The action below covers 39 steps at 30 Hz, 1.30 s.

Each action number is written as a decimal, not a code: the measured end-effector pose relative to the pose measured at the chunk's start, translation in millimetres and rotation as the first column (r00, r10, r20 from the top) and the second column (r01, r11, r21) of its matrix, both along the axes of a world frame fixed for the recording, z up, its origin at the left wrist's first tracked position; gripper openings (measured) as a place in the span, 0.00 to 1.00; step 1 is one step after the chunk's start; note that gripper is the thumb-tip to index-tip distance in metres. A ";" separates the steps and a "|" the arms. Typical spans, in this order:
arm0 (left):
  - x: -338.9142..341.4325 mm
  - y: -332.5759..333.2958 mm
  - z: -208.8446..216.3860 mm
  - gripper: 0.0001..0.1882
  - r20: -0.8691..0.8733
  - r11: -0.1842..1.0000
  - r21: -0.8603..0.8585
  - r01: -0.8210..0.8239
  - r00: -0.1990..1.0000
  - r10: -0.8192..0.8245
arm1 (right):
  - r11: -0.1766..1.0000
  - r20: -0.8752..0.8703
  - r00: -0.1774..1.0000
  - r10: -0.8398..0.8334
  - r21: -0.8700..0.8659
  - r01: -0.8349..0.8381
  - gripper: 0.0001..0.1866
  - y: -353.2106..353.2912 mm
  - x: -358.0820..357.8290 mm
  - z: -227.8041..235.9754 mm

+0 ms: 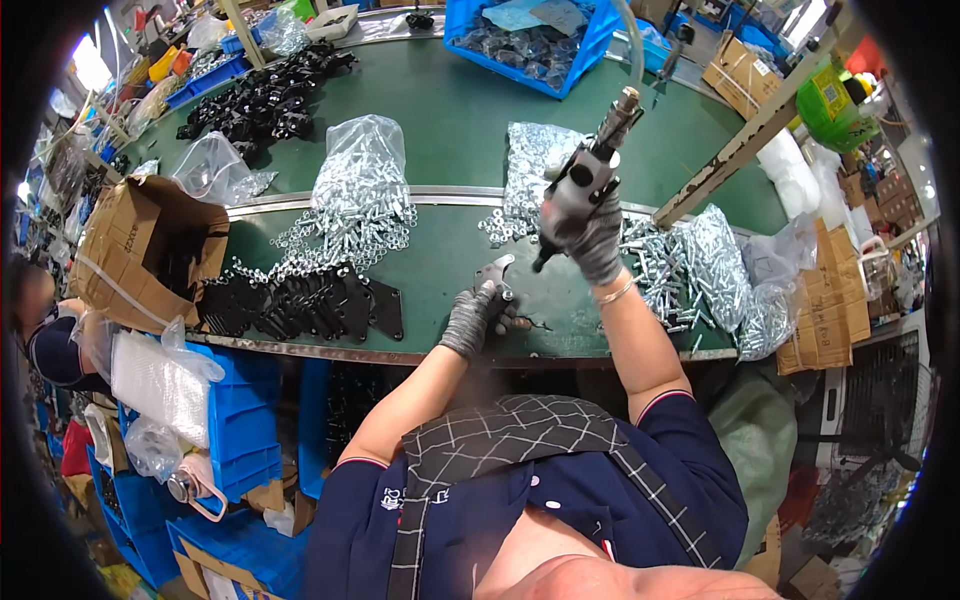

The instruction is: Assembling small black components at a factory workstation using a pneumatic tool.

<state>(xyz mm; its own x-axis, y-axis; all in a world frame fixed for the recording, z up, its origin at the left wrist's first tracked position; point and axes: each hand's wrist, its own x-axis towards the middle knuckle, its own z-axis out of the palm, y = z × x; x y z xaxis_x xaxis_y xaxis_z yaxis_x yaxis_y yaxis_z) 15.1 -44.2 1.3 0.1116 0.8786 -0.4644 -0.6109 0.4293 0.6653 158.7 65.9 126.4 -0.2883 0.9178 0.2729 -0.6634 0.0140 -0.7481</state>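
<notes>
Holding a pneumatic driver [592, 165] raised off the bench, the right hand [592, 232] is wrapped tight round its dark grip, gloved fingers fully closed, with the metal nose tilted up and away toward the far side and an air hose running off its top end. The left hand [478, 315], also in a grey knit glove, rests on the green bench top [450, 120] at the near edge, fingers curled onto a small black metal bracket [497, 272] that lies flat just ahead of the fingertips; whether it pinches the part or only presses it down cannot be told from this view.

Judged step: the bracket is being steadied for fastening, tool lifted clear and not yet on the work. Whether a screw already sits in the bracket is too small to tell.

Surroundings: a stack of black plates [305, 305] lies to the left of the left hand, near it but apart. An open bag of bright screws [358, 190] spills behind that stack, a second heap of screws [690, 270] lies by the right forearm. An open cardboard box [140, 250] sits at the left end of the bench.

Judged need for the next move: the driver nose must swing down and be squared over a hole in the bracket, while the left hand keeps the part from turning, fingertips kept out from under the bit
</notes>
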 end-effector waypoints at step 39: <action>-155.5 -78.8 54.2 0.26 -0.934 0.901 -0.068 0.428 0.290 -0.209 | 0.942 0.113 0.992 0.063 0.321 -0.097 0.16 43.9 30.6 -43.3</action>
<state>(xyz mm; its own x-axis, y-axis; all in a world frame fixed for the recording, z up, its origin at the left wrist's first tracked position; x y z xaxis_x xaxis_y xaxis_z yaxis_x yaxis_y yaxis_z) -140.4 -123.0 55.5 0.0113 0.9449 -0.3273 0.5757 0.2615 0.7747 189.3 109.8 83.0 -0.3984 0.7567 0.5184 -0.5944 0.2174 -0.7742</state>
